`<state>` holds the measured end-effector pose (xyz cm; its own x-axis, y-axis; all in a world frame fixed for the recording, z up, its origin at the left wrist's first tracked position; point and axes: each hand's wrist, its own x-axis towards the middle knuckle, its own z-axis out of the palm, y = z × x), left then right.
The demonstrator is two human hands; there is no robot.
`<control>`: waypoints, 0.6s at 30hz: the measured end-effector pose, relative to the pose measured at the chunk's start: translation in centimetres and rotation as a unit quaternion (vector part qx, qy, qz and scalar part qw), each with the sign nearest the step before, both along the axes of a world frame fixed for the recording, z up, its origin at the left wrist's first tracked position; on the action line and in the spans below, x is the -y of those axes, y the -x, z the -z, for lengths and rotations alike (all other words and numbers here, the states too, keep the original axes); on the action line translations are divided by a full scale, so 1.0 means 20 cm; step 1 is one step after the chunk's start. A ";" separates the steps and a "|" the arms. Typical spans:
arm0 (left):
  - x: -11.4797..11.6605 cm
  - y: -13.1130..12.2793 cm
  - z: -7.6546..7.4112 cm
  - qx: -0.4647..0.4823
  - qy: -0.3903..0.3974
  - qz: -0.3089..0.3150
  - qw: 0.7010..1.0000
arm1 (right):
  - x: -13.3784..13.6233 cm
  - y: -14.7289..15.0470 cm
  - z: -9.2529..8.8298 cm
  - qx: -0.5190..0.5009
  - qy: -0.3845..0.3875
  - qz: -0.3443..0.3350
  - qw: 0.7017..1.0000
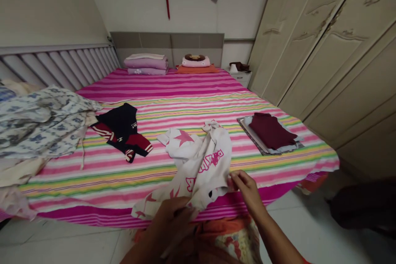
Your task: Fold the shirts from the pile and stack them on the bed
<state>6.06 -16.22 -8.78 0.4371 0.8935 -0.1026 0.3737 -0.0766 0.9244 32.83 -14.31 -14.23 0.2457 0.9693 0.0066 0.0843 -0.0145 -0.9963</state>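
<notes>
A white garment [198,161] with pink stars and pink lettering lies crumpled over the near edge of the striped bed [185,103]. My left hand [173,214] is closed on its lower left part near the bed's edge. My right hand [246,189] pinches the garment's lower right hem. Most of the cloth spreads out on the bed in front of me.
A dark navy and red garment [123,130] lies left of the white one. Folded clothes topped by a maroon piece [270,132] sit at the right. A heap of floral bedding [37,123] fills the left side. Pillows [147,64] are by the headboard; a wardrobe [324,37] stands at right.
</notes>
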 end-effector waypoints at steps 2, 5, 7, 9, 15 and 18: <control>-0.01 -0.07 0.01 -0.012 0.001 -0.008 1.000 | 0.07 0.03 -0.09 -0.057 0.048 -0.122 0.990; -0.01 -0.19 0.01 0.018 0.008 0.037 0.999 | 0.19 0.10 -0.16 -0.073 0.062 -0.215 0.972; -0.01 -0.27 0.00 0.070 0.028 0.100 0.992 | 0.25 0.12 -0.17 -0.072 0.053 -0.199 0.976; -0.03 -0.33 -0.01 0.121 0.068 0.159 0.977 | 0.28 0.10 -0.16 -0.068 0.067 -0.175 0.980; -0.35 -0.19 0.15 0.122 0.068 -0.090 0.986 | 0.32 -0.31 -0.14 -0.095 0.066 0.062 0.991; -0.50 -0.03 0.28 0.092 0.045 -0.204 0.974 | 0.34 -0.50 -0.09 -0.188 0.047 0.205 0.959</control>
